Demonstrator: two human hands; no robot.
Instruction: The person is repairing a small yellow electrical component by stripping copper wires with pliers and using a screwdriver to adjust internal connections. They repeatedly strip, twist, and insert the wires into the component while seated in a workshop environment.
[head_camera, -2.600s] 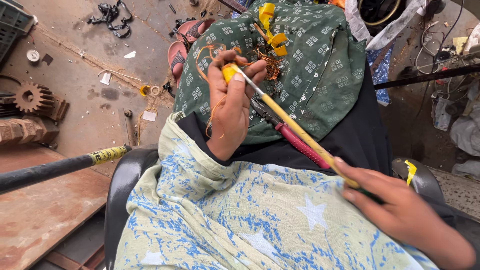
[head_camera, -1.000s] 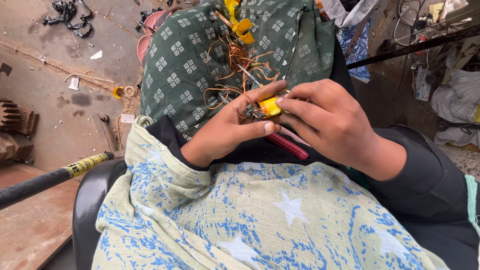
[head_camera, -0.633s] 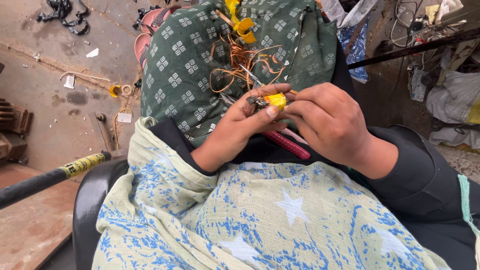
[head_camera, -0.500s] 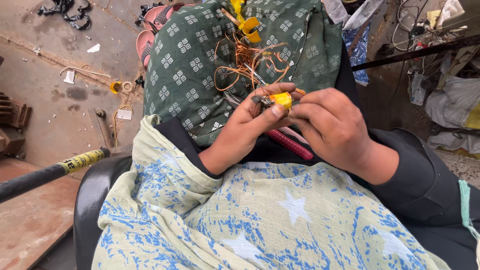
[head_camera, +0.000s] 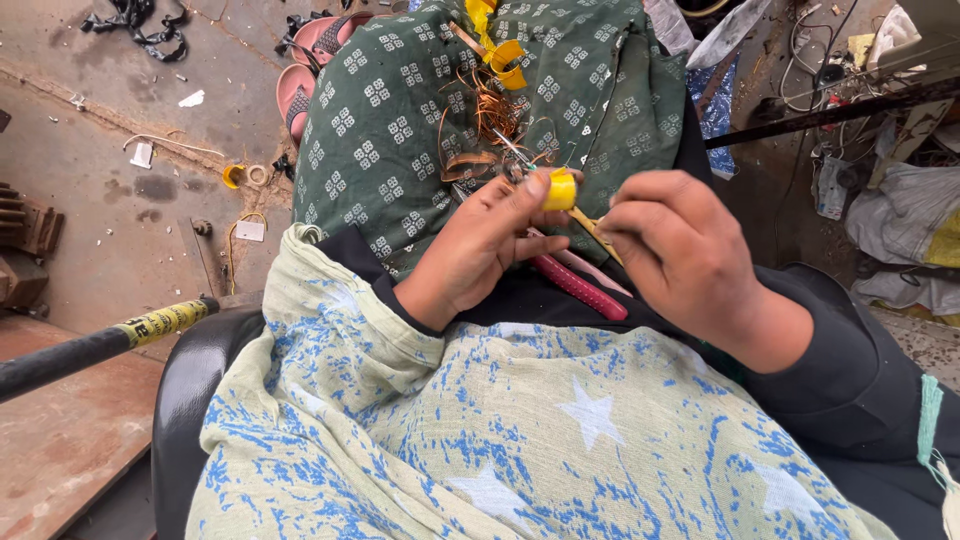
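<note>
My left hand (head_camera: 480, 240) pinches a small yellow plastic sleeve (head_camera: 561, 190) between thumb and forefinger, above my lap, over the green patterned cloth (head_camera: 400, 110). My right hand (head_camera: 680, 250) has its fingers pressed together around a thin yellowish strip (head_camera: 600, 232) that goes toward the sleeve. A pair of pliers with red handles (head_camera: 580, 288) lies on my lap under both hands, not held. Behind the sleeve there is a tangle of loose copper wire (head_camera: 490, 125) on the cloth.

I think the sleeve can slip out of my pinch, because it is small and smooth and I hold it only by the fingertips; then it may fall into the folds of the cloth. The fine copper strands can also catch on my fingers and bend or break if I pull sideways. The pliers may slide off my lap if I move my knees.

Compared with half a second ago, my hands are a little further apart, and more of the yellow sleeve shows.
</note>
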